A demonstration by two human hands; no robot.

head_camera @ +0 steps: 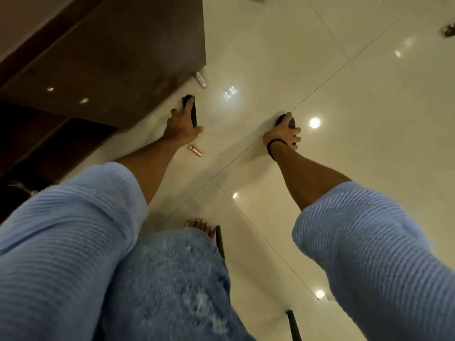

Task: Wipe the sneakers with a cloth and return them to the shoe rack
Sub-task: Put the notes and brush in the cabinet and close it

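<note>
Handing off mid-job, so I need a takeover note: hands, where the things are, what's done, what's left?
Left hand grips a dark flat item beside the brown cabinet.
Right hand grips a dark rounded item down near the tiled floor.
Blur hides which is sneaker or cloth.
A copper tube lies on the floor near the left hand.
Done: cannot tell.
Left: both items are in hand, not on a rack; wiping and return may remain.

Glossy cream tiled floor [344, 168] with a small copper tube [196, 150], a white strip [201, 80] beside the dark cabinet [110, 57].
</note>
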